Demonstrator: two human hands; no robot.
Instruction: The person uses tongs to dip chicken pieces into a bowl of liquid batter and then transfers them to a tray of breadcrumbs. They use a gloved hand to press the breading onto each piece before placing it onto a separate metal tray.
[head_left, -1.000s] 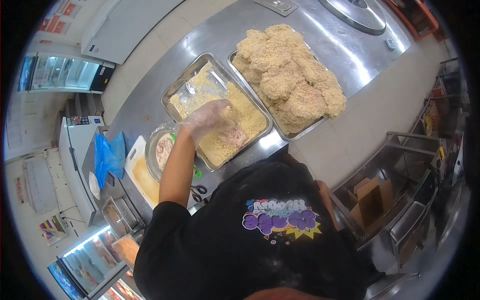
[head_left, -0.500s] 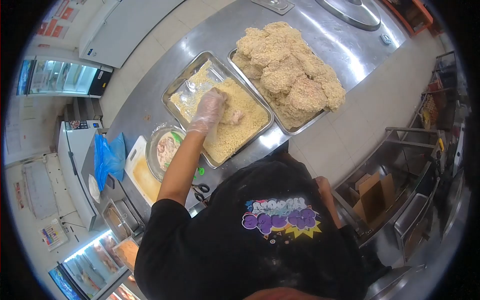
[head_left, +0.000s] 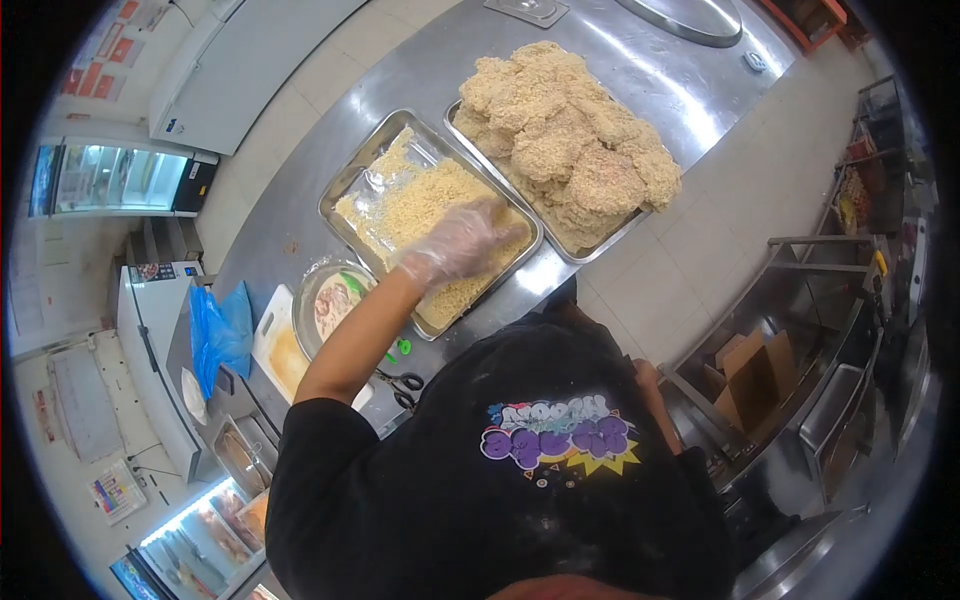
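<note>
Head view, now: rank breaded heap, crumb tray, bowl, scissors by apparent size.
Largest to smallest:
1. Breaded heap and crumb tray: too alike to rank
2. Bowl, partly hidden by the arm
3. Scissors

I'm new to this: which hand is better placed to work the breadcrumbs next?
Probably the left hand: it's gloved and over the breadcrumbs. The right arm is away from the metal tray.

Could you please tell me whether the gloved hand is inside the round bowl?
No, the gloved hand is over the crumb tray.
</note>
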